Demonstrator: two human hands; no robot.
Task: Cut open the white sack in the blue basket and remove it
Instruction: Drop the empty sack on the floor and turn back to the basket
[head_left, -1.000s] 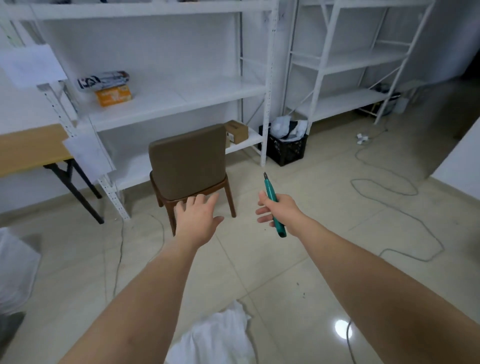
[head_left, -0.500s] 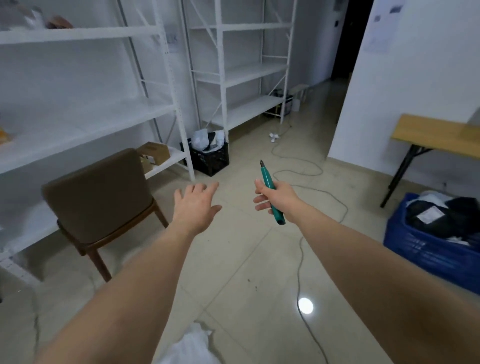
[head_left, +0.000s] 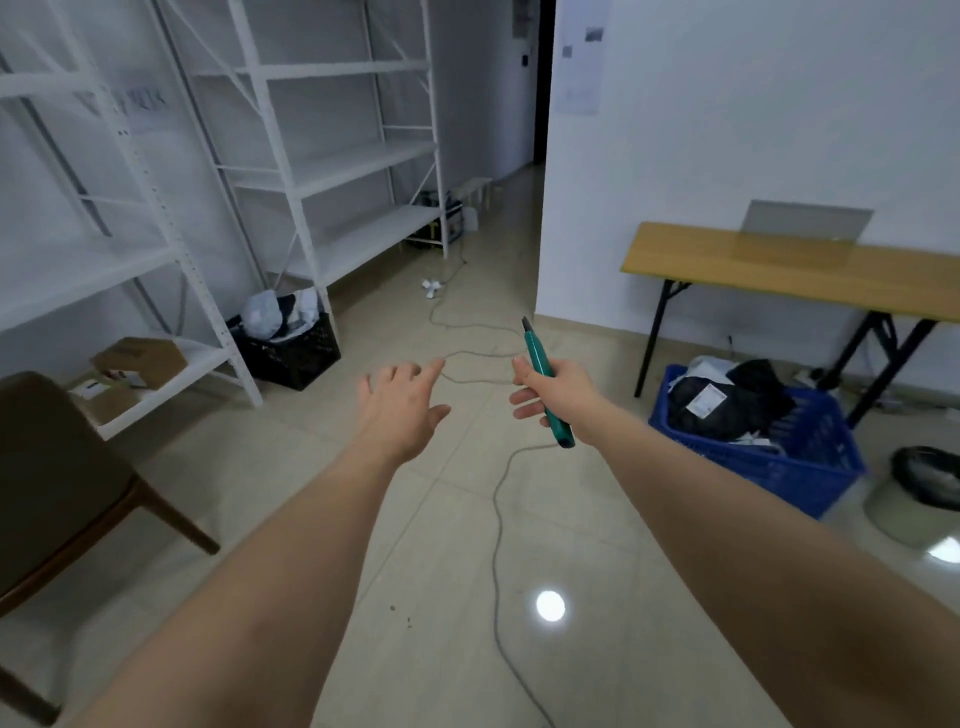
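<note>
A blue basket (head_left: 810, 467) stands on the floor at the right, under a wooden table. It holds black bags and some white sack material (head_left: 701, 371) at its far edge. My right hand (head_left: 556, 395) grips a teal cutter (head_left: 537, 358) with its blade pointing up and away. My left hand (head_left: 400, 410) hovers beside it with fingers spread, holding nothing. Both hands are in the air over the floor, well to the left of the basket.
A grey cable (head_left: 498, 519) snakes along the tiled floor between my arms. White shelving (head_left: 322, 171) lines the left wall with a black crate (head_left: 296, 353) at its foot. A brown chair (head_left: 57, 478) stands at the left. The wooden table (head_left: 779, 270) is at the right.
The view has swung to the right: the chair slid to the left edge, and the blue basket and table came fully into sight. My hands keep the same pose and hold.
</note>
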